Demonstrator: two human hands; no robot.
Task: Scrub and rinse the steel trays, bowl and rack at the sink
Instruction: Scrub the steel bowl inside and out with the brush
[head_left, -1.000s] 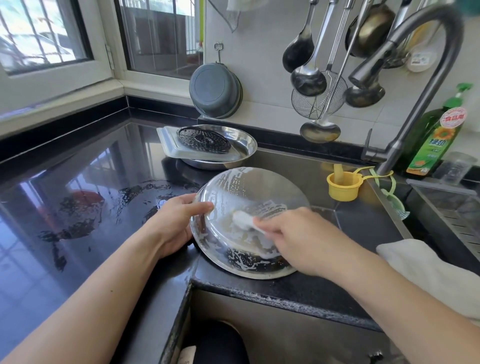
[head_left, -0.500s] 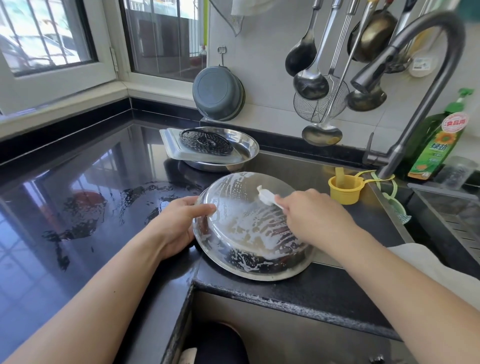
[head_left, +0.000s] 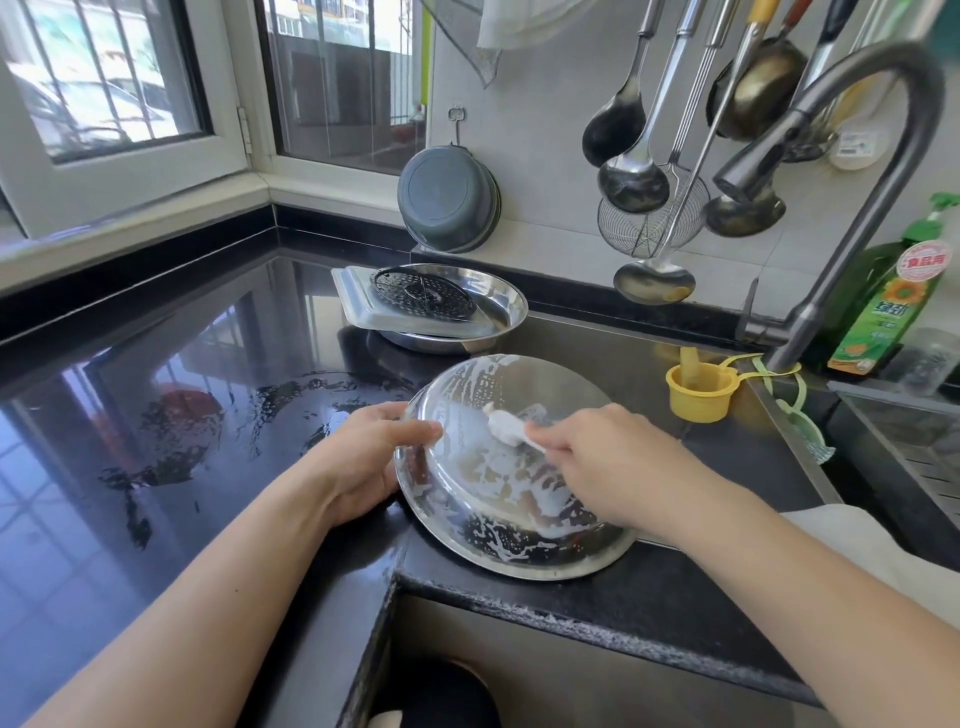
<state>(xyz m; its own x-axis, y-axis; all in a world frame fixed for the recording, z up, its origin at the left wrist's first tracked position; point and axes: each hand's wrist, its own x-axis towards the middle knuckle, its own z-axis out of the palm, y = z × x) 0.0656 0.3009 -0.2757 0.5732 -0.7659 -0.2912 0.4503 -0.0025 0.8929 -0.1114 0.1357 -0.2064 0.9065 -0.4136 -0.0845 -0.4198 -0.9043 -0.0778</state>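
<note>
A round steel tray (head_left: 488, 499) lies upside down and tilted on the black counter, streaked with white suds. My left hand (head_left: 363, 457) grips its left rim, thumb on top. My right hand (head_left: 608, 457) holds a white sponge (head_left: 506, 428) pressed on the tray's upper middle. Behind it, a second round steel tray (head_left: 506, 312) carries a rectangular steel tray (head_left: 353, 296) and a dark round rack (head_left: 423, 293).
A yellow cup (head_left: 696, 392) stands right of the tray by the curved faucet (head_left: 852, 208). A green detergent bottle (head_left: 893, 306) is behind it, the sink (head_left: 909, 457) at far right. A white cloth (head_left: 862, 540) lies under my right forearm. Ladles hang overhead. The counter's left side is wet.
My right hand slid the sponge from the tray's centre up to its far side, then back down and left a little. My left hand stayed on the rim.
</note>
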